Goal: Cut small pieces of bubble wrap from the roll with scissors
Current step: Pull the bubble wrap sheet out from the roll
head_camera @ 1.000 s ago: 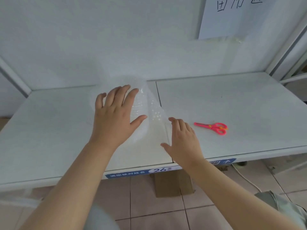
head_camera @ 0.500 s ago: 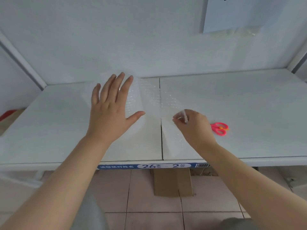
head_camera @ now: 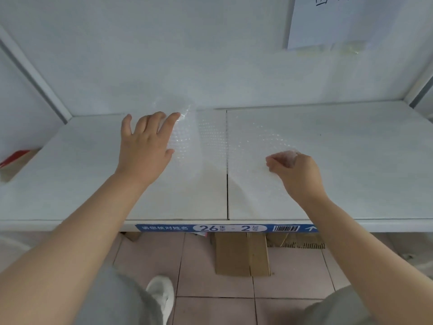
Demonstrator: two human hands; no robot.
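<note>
A clear bubble wrap roll (head_camera: 178, 113) lies at the back of the white shelf (head_camera: 351, 160), under my left hand (head_camera: 146, 146), which presses flat on it with fingers spread. A sheet of bubble wrap (head_camera: 234, 146) is unrolled from it to the right across the shelf seam. My right hand (head_camera: 295, 170) pinches the sheet's free end between thumb and fingers. The scissors are hidden; none show in this view.
A blue label strip (head_camera: 210, 228) marked 26-2 runs along the shelf's front edge. A cardboard piece (head_camera: 241, 253) stands on the tiled floor below. A red and brown object (head_camera: 14, 158) sits at the far left. Paper (head_camera: 351, 19) is taped on the back wall.
My right hand has pulled the sheet's end further right, unrolling more bubble wrap. The pink scissors, seen before to the right, are now out of sight behind my right hand.
</note>
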